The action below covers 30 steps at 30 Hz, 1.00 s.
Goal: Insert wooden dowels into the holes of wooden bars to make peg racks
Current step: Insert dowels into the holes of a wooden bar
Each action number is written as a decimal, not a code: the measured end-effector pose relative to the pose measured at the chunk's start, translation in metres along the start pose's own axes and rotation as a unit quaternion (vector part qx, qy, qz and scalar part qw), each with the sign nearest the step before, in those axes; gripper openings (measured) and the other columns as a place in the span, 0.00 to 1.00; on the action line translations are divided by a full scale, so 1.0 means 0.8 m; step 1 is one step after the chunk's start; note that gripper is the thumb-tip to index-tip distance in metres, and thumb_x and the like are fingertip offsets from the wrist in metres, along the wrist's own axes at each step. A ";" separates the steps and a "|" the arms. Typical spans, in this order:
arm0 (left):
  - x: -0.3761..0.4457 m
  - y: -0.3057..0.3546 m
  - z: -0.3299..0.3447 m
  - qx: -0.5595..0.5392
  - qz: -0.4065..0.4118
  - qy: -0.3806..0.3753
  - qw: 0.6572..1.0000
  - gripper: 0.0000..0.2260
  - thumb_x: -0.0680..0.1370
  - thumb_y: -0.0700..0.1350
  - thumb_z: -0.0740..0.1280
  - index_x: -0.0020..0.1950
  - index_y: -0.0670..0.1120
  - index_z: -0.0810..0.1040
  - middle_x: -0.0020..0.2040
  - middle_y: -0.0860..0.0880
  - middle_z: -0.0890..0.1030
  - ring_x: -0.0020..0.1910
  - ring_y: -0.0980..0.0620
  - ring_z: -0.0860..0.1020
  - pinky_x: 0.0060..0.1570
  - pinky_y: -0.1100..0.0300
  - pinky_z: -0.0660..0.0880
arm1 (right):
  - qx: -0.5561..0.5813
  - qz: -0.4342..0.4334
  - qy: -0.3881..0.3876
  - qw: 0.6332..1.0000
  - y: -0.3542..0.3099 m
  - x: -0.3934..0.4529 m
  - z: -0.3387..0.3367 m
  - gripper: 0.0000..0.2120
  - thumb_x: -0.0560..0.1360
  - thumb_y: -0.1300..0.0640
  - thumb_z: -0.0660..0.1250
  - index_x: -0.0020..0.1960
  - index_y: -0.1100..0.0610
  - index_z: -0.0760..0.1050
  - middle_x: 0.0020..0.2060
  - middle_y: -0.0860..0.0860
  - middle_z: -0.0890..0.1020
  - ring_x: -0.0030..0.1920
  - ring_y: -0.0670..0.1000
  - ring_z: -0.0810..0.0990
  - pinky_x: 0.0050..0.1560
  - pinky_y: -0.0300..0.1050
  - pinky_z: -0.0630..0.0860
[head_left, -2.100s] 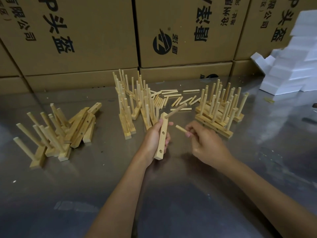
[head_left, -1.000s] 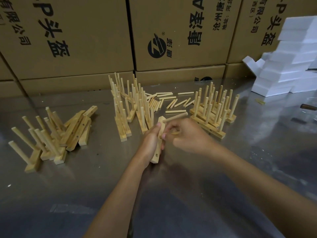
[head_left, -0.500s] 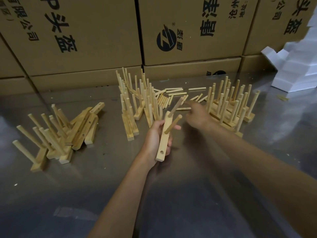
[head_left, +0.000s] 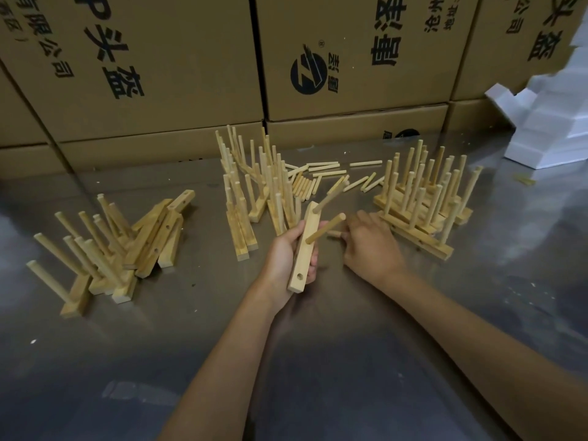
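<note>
My left hand [head_left: 281, 254] grips a wooden bar [head_left: 304, 249] upright above the metal table [head_left: 318, 361]. Two dowels stick out of the bar to the right, an upper dowel [head_left: 329, 195] and a middle dowel [head_left: 326, 229]. The bar's lowest hole [head_left: 300, 276] is empty. My right hand [head_left: 370, 246] is just right of the bar, fingers curled, pinching a short dowel [head_left: 334, 233] whose end shows at the fingertips. Loose dowels [head_left: 321, 173] lie farther back on the table.
Finished peg racks stand in a middle cluster [head_left: 254, 186] and a right stack [head_left: 420, 198]. A left pile [head_left: 105, 249] mixes racks and bare bars. Cardboard boxes [head_left: 350, 58] wall off the back. White foam blocks [head_left: 547, 122] sit at the far right.
My right hand pushed a second dowel into the bar, reached back to the loose dowels, and has come back beside the bar with another dowel. The left hand kept its grip.
</note>
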State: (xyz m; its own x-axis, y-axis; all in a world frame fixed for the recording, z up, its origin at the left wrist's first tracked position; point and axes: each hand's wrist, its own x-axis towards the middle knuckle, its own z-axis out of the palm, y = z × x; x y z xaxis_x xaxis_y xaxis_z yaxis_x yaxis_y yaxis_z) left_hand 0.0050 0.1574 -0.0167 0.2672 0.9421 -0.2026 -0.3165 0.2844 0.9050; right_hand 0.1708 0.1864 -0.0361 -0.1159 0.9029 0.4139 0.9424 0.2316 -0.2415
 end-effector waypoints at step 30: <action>0.005 -0.016 0.017 0.111 0.105 0.102 0.983 0.19 0.86 0.51 0.53 0.53 0.45 0.81 0.26 0.51 0.66 0.21 0.57 0.66 0.19 0.66 0.63 | 0.119 -0.162 -0.017 0.979 -0.069 -0.108 -0.065 0.09 0.77 0.58 0.60 0.47 0.56 0.79 0.39 0.48 0.77 0.41 0.53 0.76 0.36 0.51 0.74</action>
State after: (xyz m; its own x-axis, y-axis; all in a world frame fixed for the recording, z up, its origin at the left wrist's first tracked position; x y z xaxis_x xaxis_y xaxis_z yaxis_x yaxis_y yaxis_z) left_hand 0.0224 0.1551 -0.0242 0.0209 0.9984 -0.0525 -0.1327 0.0548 0.9896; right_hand 0.1449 0.0768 -0.0132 -0.4103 0.7792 0.4738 0.7550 0.5816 -0.3028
